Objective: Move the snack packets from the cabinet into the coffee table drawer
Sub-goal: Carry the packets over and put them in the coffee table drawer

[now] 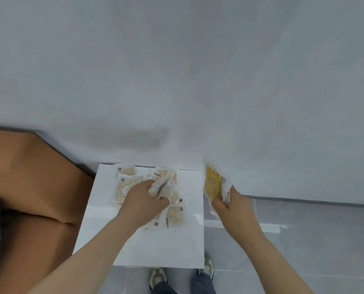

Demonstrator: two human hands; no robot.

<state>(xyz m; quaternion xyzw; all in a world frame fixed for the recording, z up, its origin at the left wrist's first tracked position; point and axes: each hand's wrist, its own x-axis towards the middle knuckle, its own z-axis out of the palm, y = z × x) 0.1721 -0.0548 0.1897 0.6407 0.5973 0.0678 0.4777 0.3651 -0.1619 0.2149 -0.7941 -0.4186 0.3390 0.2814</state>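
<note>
Several clear snack packets (125, 183) with beige contents lie in a loose heap on top of a white cabinet (155, 247), toward its far edge. My left hand (145, 200) reaches into the heap and grips a bunch of crumpled packets (162, 185). My right hand (232, 206) is off the cabinet's right side, over the floor, and holds a yellow snack packet (214, 182) upright by its lower end. One packet (175, 217) lies flat just beside my left wrist. No drawer or coffee table shows.
A grey-white wall (198, 81) rises right behind the cabinet. A brown cardboard box (39, 198) stands against the cabinet's left side. Grey floor tiles (304, 240) spread to the right. My shoes (157, 276) stand at the cabinet's near edge.
</note>
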